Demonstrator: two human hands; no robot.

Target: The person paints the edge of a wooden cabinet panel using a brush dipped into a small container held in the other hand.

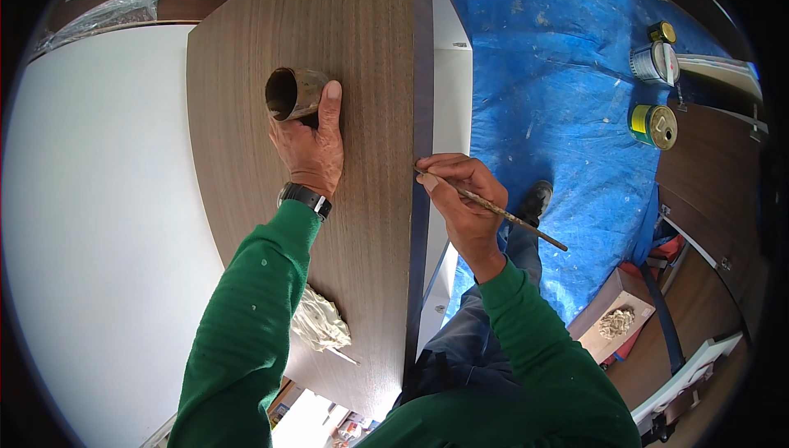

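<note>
My left hand point(315, 144) is wrapped round a stained cup point(311, 89) on the wood-grain cabinet panel point(370, 53). The cup's dark mouth faces up and left; its contents are too dark to make out. A thumb shows along its right side, while the other fingers are mostly hidden. Between the thumb and fingers of my right hand point(470, 201) is a slim paintbrush point(518, 221). The brush slants, its handle end down to the right. Its tip end meets the panel's dark right edge point(422, 111), and the bristles are hard to see there.
A crumpled cream rag point(322, 321) lies on the panel beside my left forearm. Left of it is a large white board point(107, 201). Blue sheeting point(551, 103) covers the floor at right, bearing a yellow-labelled can point(653, 126), a paint tin point(652, 63) and a small tin point(662, 32).
</note>
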